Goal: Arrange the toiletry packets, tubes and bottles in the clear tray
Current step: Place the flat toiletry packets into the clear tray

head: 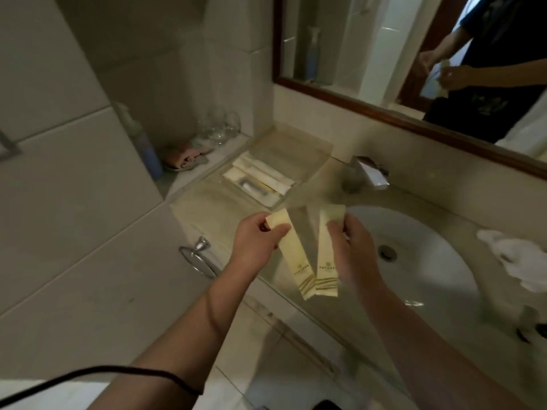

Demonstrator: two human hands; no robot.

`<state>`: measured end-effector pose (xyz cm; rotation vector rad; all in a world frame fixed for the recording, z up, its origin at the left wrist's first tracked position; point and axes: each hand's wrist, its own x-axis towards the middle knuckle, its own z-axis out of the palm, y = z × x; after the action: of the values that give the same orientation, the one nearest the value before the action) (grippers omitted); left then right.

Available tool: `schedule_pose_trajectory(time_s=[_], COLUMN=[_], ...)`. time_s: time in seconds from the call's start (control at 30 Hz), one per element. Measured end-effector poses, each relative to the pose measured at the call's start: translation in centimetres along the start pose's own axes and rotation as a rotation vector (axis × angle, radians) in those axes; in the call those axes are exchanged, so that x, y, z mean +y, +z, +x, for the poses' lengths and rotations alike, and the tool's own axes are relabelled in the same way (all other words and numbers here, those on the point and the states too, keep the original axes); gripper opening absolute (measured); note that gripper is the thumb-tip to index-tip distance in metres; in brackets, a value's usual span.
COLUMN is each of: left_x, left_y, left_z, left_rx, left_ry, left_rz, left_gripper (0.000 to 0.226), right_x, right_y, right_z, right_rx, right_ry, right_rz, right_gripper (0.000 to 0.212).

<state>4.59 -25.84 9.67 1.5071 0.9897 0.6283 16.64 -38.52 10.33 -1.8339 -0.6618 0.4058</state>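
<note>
two hands (pixel 254 236) (pixel 350 241), one packet (pixel 296 255) (pixel 327 253) each

Both arms are bare, with no sleeves. A thin dark band (pixel 210 309) goes around the left forearm (pixel 189 327).

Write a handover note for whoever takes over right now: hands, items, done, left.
Left hand: gripping one long cream paper packet by its top end.
Right hand: gripping a second matching cream packet, both held above the counter edge beside the white sink basin.
Clear plastic tray on the beige counter: several cream packets already lie inside.
Left: place both held packets in the tray. No tubes or bottles clearly visible; image is blurred.
</note>
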Motion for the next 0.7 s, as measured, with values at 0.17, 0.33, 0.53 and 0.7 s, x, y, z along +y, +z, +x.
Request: schedule_pose_trajectory(time_s=[0.17, 0.33, 0.53, 0.7], left_x=[-0.8, -1.1, -1.3, -2.0], left_y=[-3.0, -4.1, -6.1, -8.1], left_z=[6.3, 12.8, 20.9, 28.2], left_rx=[0.029, 0.089, 0.179, 0.17], left_ry=[-0.088, -0.177, -0.207, -0.238], left_rz=[-0.045, -0.07, -0.028, 0.0], left_gripper=[0.005, 0.006, 0.002, 0.01], right_x=[0.4, 1.3, 1.0, 1.1], right_y=[5.0, 8.1, 11.7, 14.8], right_z=[5.7, 12.0, 18.3, 22.2], right_rx=[-0.152, -0.298, -0.311, -0.281], right_ry=[0.07, 0.181, 0.273, 0.213], right_rz=[-0.072, -0.075, 0.026, -0.169], right_gripper=[0.025, 0.028, 0.032, 0.032])
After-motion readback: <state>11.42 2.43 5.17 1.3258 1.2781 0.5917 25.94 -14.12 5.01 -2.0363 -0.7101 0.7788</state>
